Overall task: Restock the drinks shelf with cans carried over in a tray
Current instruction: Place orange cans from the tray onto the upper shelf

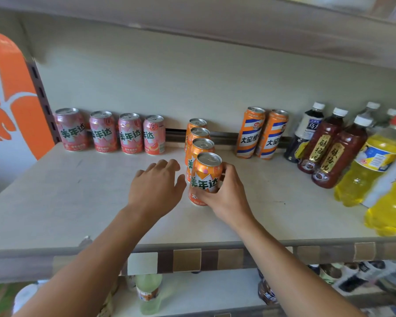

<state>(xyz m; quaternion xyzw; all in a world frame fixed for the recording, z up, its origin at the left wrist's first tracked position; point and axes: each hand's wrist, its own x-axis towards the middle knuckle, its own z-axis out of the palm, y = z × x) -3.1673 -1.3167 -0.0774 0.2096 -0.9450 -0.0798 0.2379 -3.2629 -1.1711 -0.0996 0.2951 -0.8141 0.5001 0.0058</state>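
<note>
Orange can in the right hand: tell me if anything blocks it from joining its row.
Nothing visible does. The right hand grips the orange can at the front of the orange row; the left hand hovers open beside it.

Left hand [157,187] open (right hand [226,197] gripping)

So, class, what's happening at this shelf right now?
A person is stocking a drinks shelf. Their right hand grips an orange soda can at the front of a single-file row of three more orange cans. The left hand is beside the can, fingers relaxed and holding nothing. Four pink cans line the back wall to the left, two taller orange-and-blue cans stand to the right, and bottles fill the far right. No tray is in view.
</note>
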